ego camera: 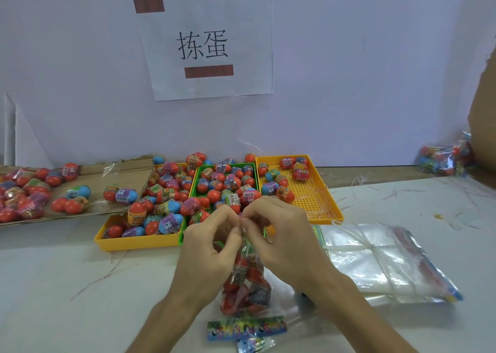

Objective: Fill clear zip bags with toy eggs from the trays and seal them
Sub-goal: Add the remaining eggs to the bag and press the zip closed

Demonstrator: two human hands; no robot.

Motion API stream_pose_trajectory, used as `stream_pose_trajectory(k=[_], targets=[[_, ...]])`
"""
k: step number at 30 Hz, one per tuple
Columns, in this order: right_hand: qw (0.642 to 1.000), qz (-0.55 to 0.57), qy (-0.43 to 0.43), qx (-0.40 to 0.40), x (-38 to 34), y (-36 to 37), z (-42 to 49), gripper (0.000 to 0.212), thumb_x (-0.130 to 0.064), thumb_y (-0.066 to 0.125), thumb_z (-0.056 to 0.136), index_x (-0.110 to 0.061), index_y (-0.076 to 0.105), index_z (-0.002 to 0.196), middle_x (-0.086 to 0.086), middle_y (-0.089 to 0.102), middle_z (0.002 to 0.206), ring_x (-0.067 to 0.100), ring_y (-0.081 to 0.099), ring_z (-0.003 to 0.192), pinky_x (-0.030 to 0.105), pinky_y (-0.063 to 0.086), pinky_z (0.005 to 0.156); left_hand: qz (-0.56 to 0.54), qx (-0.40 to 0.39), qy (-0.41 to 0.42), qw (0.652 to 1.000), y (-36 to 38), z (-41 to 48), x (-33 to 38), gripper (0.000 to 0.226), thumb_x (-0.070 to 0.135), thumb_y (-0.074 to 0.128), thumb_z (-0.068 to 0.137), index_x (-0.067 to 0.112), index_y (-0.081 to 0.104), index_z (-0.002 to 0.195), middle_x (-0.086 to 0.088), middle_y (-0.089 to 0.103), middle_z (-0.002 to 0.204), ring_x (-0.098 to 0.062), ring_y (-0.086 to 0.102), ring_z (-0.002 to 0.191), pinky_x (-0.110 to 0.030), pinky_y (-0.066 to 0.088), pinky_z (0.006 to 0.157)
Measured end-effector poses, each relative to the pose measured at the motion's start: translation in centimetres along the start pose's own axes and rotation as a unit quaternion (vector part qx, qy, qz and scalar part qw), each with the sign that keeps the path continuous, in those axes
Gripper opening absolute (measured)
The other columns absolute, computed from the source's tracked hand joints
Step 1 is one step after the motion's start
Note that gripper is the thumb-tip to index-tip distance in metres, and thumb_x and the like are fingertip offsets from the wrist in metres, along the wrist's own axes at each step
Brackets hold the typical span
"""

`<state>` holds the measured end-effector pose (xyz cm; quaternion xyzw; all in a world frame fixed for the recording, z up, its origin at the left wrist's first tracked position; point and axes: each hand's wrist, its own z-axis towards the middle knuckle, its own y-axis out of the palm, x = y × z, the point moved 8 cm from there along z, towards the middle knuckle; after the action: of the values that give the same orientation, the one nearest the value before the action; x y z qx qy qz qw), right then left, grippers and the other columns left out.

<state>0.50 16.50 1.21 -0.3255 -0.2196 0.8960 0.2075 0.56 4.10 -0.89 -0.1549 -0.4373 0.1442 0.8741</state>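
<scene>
Just in front of the green tray (193, 183), the filled zip bag (247, 285) stands upright; left hand (212, 245) and right hand (276, 234) each have a pinching grip on its mouth. If the tracks misalign, I reckon the seal gaps and toy eggs (241, 261) spill.

3 trays: 2 yellow, left tray (134, 244) and right tray (314, 199), and 1 green tray (200, 170). 1 cardboard flat (128, 170), 1 sign (206, 44). 2 hands: left hand (209, 248), right hand (281, 234). 1 filled bag (247, 280) near them, 1 tied bundle of empty bags (375, 261), 2 printed cards (247, 328). Eggs (166, 207) too many to count; far bag heap (445, 159) uncountable
</scene>
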Motion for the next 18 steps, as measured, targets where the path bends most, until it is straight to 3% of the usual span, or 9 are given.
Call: stream_pose_trajectory(k=[4, 8, 11, 14, 18], targets=[[1.000, 0.013, 0.013, 0.004, 0.0, -0.1, 0.1, 0.009, -0.017, 0.058, 0.089, -0.016, 0.060, 0.081, -0.011, 0.052, 0.075, 0.010, 0.050, 0.070, 0.023, 0.043, 0.060, -0.018, -0.006, 0.001, 1.000, 0.2, 0.0, 0.3, 0.013, 0.016, 0.056, 0.092, 0.017, 0.061, 0.080, -0.004, 0.056, 0.063, -0.021, 0.051, 0.056, -0.045, 0.041, 0.051], [0.999, 0.016, 0.024, 0.027, 0.3, -0.7, 0.3, 0.011, -0.011, 0.061, 0.089, -0.016, 0.057, 0.079, -0.010, 0.052, 0.074, 0.012, 0.050, 0.068, 0.025, 0.043, 0.058, -0.030, 0.006, -0.008, 1.000, -0.2, -0.1, 0.4, 0.016, 0.021, 0.057, 0.088, 0.021, 0.055, 0.072, -0.009, 0.050, 0.058, -0.024, 0.045, 0.052, -0.043, 0.035, 0.046], [0.995, 0.022, 0.061, 0.073, 1.5, -2.6, 0.6, 0.019, -0.003, 0.063, 0.088, -0.016, 0.057, 0.077, -0.007, 0.054, 0.071, 0.014, 0.052, 0.066, 0.026, 0.044, 0.058, -0.053, 0.012, -0.018, 0.998, -0.3, -0.1, 0.7, 0.015, 0.028, 0.056, 0.085, 0.022, 0.057, 0.071, -0.007, 0.057, 0.059, -0.021, 0.055, 0.051, -0.038, 0.044, 0.046], [0.988, 0.037, 0.093, 0.120, 2.3, -4.1, 0.6, 0.020, -0.003, 0.065, 0.090, -0.017, 0.061, 0.076, -0.008, 0.058, 0.068, 0.013, 0.055, 0.066, 0.020, 0.045, 0.058, -0.063, 0.029, -0.035, 0.997, -0.5, -0.1, 0.5, 0.014, 0.016, 0.059, 0.090, 0.022, 0.062, 0.077, -0.002, 0.067, 0.063, -0.017, 0.066, 0.058, -0.025, 0.053, 0.052], [0.963, 0.137, 0.169, 0.160, 4.1, -5.5, 0.5, 0.029, -0.008, 0.065, 0.091, -0.028, 0.064, 0.071, -0.009, 0.060, 0.063, 0.005, 0.053, 0.059, 0.017, 0.045, 0.056, -0.075, 0.092, -0.067, 0.991, -2.0, 0.1, -0.7, 0.023, 0.001, 0.061, 0.097, 0.017, 0.063, 0.082, -0.006, 0.069, 0.066, -0.019, 0.068, 0.061, -0.028, 0.057, 0.058]])
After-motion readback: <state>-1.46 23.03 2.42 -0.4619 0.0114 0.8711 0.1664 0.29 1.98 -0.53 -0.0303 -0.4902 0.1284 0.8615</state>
